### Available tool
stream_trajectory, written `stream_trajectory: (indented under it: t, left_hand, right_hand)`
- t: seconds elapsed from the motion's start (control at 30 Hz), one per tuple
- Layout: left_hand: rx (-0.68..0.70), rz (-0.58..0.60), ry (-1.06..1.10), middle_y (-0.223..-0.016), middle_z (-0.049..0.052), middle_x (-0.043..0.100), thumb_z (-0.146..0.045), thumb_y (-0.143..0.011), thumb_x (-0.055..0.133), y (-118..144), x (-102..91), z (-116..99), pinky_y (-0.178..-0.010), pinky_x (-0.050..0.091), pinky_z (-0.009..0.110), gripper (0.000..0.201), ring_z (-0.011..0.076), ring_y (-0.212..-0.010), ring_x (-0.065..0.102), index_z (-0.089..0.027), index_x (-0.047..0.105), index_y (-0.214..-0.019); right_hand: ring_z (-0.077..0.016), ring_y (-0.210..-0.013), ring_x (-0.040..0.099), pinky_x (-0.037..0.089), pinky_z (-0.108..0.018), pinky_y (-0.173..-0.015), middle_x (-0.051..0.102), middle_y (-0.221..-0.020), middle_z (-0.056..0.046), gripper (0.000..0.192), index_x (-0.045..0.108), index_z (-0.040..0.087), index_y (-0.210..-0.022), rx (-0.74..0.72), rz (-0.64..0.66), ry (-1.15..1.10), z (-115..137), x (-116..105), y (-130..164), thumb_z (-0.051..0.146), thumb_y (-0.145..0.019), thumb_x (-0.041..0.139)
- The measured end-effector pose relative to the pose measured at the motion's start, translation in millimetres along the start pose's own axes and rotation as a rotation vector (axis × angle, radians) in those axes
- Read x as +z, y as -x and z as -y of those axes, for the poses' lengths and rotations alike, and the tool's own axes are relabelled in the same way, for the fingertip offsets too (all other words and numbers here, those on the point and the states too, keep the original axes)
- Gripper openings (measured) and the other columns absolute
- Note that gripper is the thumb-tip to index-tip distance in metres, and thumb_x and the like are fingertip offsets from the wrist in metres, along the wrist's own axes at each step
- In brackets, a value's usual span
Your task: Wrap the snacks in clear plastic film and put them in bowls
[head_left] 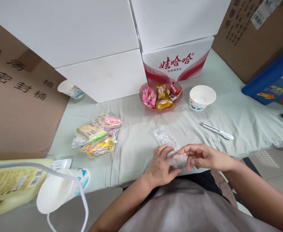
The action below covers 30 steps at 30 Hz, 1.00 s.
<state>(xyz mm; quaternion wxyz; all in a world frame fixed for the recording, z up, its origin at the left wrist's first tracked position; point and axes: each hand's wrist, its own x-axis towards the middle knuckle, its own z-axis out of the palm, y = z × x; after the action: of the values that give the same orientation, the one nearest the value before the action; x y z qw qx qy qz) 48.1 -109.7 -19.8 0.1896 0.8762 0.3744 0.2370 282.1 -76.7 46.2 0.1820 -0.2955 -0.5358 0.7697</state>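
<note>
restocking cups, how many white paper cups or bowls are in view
3: a white paper bowl right of the pink glass snack dish; a white paper cup far left by the white boxes; one paper cup lying sideways near left. Others may be hidden behind boxes.

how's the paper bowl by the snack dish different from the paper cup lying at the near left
The paper bowl stands upright, mouth up; the paper cup lies on its side, mouth toward the camera. The bowl is wide and shallow, the cup taller and narrower. The bowl sits beside the pink snack dish, the cup beside a yellow jug. Both are white with blue print and look empty.
</note>
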Motion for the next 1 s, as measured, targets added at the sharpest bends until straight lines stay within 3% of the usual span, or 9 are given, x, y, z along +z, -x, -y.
stream_trajectory:
  t: [0.13, 0.3, 0.43, 0.63, 0.8, 0.87, 1.0]
  left_hand:
    - [-0.054, -0.002, 0.095, -0.12, 0.01, 0.06, -0.037, -0.078, 0.069, 0, -3.0, 3, -0.097, 0.045, 0.053, 0.047, 0.0308, -0.116, 0.052, -0.024, 0.058, -0.122]
    - [-0.194, -0.186, 0.207, -0.11, 0.011, 0.058, -0.023, -0.087, 0.057, -3, -3.3, 5, -0.091, 0.051, 0.043, 0.023, 0.0244, -0.105, 0.056, -0.018, 0.062, -0.109]
    - [-0.225, -0.243, 0.178, -0.104, 0.011, 0.059, -0.019, -0.088, 0.053, -4, -0.3, 5, -0.089, 0.052, 0.041, 0.011, 0.0231, -0.102, 0.057, -0.018, 0.062, -0.094]
    - [-0.239, -0.336, 0.134, -0.101, 0.009, 0.06, -0.018, -0.088, 0.054, -3, 2.9, 3, -0.086, 0.052, 0.036, 0.003, 0.021, -0.099, 0.058, -0.019, 0.057, -0.089]
    - [-0.222, -0.49, 0.042, -0.095, 0.008, 0.056, -0.019, -0.089, 0.053, -6, -12.6, 3, -0.081, 0.051, 0.035, 0.006, 0.0201, -0.093, 0.056, -0.018, 0.051, -0.094]
    - [-0.193, -0.406, -0.027, -0.094, 0.008, 0.058, -0.019, -0.089, 0.053, -13, -23.1, 8, -0.081, 0.051, 0.037, 0.003, 0.0209, -0.092, 0.055, -0.018, 0.053, -0.092]
    - [-0.228, -0.092, -0.19, -0.105, 0.01, 0.064, -0.016, -0.087, 0.052, -35, -37.3, 29, -0.085, 0.051, 0.042, 0.012, 0.0246, -0.096, 0.056, -0.018, 0.062, -0.093]
  right_hand:
    - [-0.0101, -0.076, 0.067, 0.045, -0.019, -0.056, 0.057, -0.133, -0.012, 0.043, 0.052, 0.021, -0.124, -0.006, -0.121, -0.063, 1, -5, -30, 0.025, -0.082, 0.062]
    - [-0.0102, -0.071, 0.066, 0.045, -0.02, -0.052, 0.061, -0.13, -0.011, 0.04, 0.055, 0.02, -0.119, 0.074, -0.288, -0.104, 0, -6, -74, 0.022, -0.079, 0.06]
    - [-0.0099, -0.066, 0.064, 0.041, -0.018, -0.043, 0.064, -0.125, -0.011, 0.038, 0.056, 0.019, -0.117, 0.173, -0.36, -0.125, -6, -5, -99, 0.024, -0.08, 0.061]
    - [-0.008, -0.063, 0.064, 0.042, -0.016, -0.042, 0.063, -0.126, -0.01, 0.055, 0.042, 0.022, -0.135, 0.161, -0.393, -0.158, -11, -3, -108, 0.021, -0.082, 0.06]
    - [-0.01, -0.071, 0.067, 0.048, -0.018, -0.046, 0.056, -0.135, -0.011, 0.062, 0.035, 0.026, -0.14, 0.133, -0.368, -0.158, -15, -1, -102, 0.019, -0.082, 0.058]
    - [-0.0098, -0.073, 0.067, 0.05, -0.018, -0.048, 0.054, -0.136, -0.011, 0.061, 0.035, 0.025, -0.14, 0.117, -0.365, -0.16, -17, -1, -101, 0.021, -0.083, 0.058]
    - [-0.0098, -0.076, 0.066, 0.053, -0.019, -0.05, 0.044, -0.146, -0.012, 0.063, 0.033, 0.028, -0.142, 0.067, -0.349, -0.172, -20, -2, -101, 0.027, -0.084, 0.059]
